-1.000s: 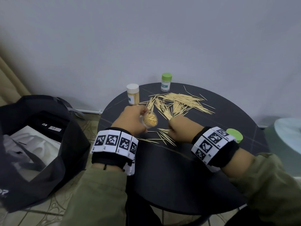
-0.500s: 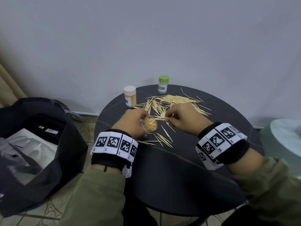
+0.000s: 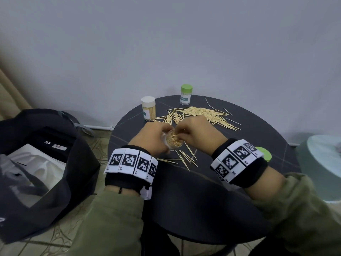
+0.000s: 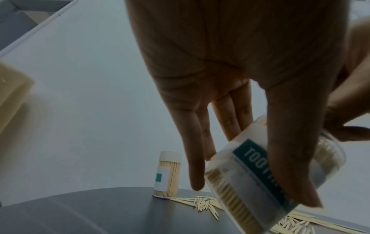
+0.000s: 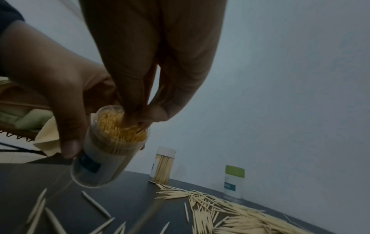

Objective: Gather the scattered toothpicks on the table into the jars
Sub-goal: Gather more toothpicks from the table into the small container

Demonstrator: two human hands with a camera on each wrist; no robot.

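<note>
My left hand (image 3: 158,136) grips a clear open toothpick jar (image 3: 173,141), tilted above the black round table (image 3: 203,200); its teal label shows in the left wrist view (image 4: 256,172). My right hand (image 3: 187,133) holds its pinched fingertips (image 5: 138,115) at the jar's mouth (image 5: 122,126), on a few toothpicks among the packed ones. A big pile of loose toothpicks (image 3: 204,115) lies behind the hands, and a small scatter (image 3: 186,157) lies just in front of them. At the back of the table a full white-capped jar (image 3: 148,108) and a green-capped jar (image 3: 186,95) stand upright.
A loose green lid (image 3: 264,154) lies at the table's right edge, behind my right wrist. On the floor to the left sits an open black bag (image 3: 46,163). A pale round stool (image 3: 323,163) stands to the right. The wall is close behind the table.
My right hand rose from the near scatter with toothpicks and moved left to the jar's mouth. The left hand kept hold of the jar, and the view tilted slightly.
</note>
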